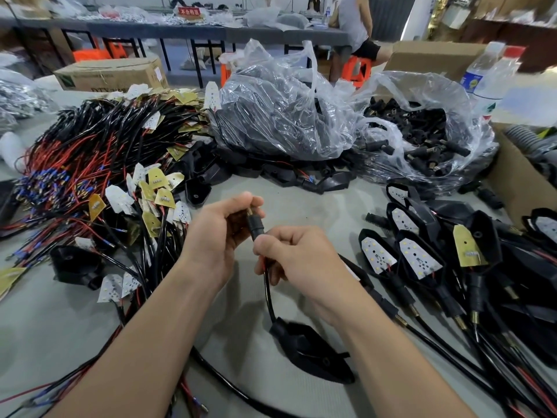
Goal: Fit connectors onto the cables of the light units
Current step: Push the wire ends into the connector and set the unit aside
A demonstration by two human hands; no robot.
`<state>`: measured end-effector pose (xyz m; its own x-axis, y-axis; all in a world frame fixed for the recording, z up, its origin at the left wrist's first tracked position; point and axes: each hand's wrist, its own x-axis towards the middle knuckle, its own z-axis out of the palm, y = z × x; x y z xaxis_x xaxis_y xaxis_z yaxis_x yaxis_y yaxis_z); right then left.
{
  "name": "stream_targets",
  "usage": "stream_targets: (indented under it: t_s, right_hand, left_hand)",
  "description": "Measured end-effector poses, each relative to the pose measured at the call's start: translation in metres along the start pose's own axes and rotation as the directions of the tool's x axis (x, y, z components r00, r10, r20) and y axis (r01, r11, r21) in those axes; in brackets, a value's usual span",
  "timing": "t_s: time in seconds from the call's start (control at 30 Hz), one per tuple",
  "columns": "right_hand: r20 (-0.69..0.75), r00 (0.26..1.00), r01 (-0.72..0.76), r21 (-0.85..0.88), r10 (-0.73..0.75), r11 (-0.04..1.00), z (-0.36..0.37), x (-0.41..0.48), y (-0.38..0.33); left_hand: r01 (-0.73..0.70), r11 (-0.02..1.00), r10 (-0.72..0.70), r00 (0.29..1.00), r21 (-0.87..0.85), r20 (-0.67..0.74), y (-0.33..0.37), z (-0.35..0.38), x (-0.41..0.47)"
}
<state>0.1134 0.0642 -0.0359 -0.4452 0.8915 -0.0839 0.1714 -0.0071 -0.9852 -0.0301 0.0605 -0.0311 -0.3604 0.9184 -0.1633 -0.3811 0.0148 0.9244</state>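
The left grip (223, 227) curls round a black connector (255, 225), holding it upright above the middle of the grey table (271, 194), with a brass tip showing at its top by the thumb. Just below it the right grip (297, 254) pinches the black cable (267, 285) between thumb and fingers, right where the cable enters the bottom of the connector; a little red wire shows at the fingers. From there the cable hangs down and bends to a black light unit (313, 354), which lies on the table between the two forearms, close to the person. To the left lies a large heap of red and black wires (99, 158) with white and yellow LED boards among them and blue terminals at the ends. At the back of the table stand two clear plastic bags: one bag (280, 116) packed with black parts, and beside it, to the right, an open bag of loose connectors (422, 131). On the right, rows of light units (422, 254) with boards seated in their black shells lie side by side, cables pointing toward the person. A cardboard box (518, 188) stands at the right edge, with a water bottle (488, 79) behind it.
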Motion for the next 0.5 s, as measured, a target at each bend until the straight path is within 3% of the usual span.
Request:
stream_targets:
  t_s: [0.27,0.4,0.5]
  right_hand:
    - [-0.01,1.0,-0.02,-0.34,0.018,0.94,-0.004,-0.004,-0.003]
    - [0.182,0.979,-0.102,0.05,0.091,0.994,-0.008,-0.008,-0.012]
    - [0.335,0.936,-0.185,0.194,0.112,0.963,-0.012,-0.01,-0.015]
  left_hand:
    - [-0.16,0.987,0.151,0.97,-0.033,-0.191,-0.001,0.003,0.001]
    - [-0.203,0.978,0.192,0.959,-0.036,-0.208,-0.003,0.006,0.001]
    - [-0.216,0.976,0.212,0.955,0.004,-0.21,-0.005,0.009,0.001]
